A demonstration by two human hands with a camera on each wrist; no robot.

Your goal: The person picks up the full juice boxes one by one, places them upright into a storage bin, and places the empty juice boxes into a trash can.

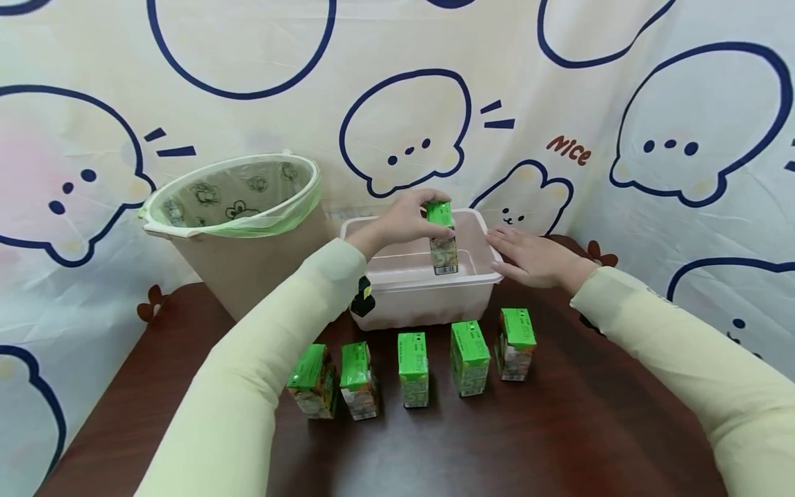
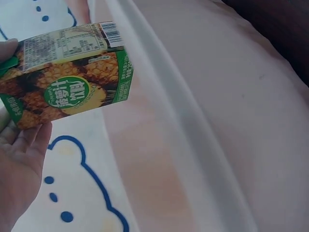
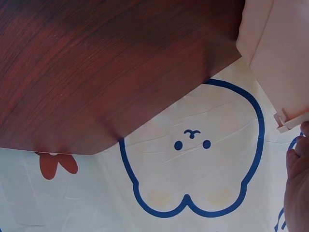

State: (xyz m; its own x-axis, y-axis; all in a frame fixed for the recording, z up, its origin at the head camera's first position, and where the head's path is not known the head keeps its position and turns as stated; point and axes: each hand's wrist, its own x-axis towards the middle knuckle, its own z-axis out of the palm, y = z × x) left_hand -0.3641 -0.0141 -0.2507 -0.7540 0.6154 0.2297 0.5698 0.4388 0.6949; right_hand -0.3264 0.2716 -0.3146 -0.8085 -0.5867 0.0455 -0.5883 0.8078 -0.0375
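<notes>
I am judging the near rim of the tub [image 1: 428, 307] to be the likeliest trouble: the box [image 1: 444, 257] is sitting upright in my grasp at the tub's opening, looking close behind that rim from above, so a small drift toward me could be catching its bottom edge and twisting it loose. My grip is lying toward its green top, so a knock low down could be swinging it. Squeezing too hard could be denting the sides (the pineapple pictures are making me think of juice), and pushing unevenly could be sliding the tub along the surface [image 1: 528, 442]. Five other boxes [image 1: 413, 369] are standing in a row in front of the tub, and a dropped left elbow could be tipping the leftmost ones. My left hand [image 1: 404, 219] is holding the box between thumb and fingers [image 2: 43, 135], narrowed to its width. My right hand [image 1: 528, 257] is stretching out, fingers fairly straight and thumb apart, with the tips resting against the tub's right rim; it is not gripping anything I am able to see. Whether the box is touching the tub's floor, I am not managing to tell.
</notes>
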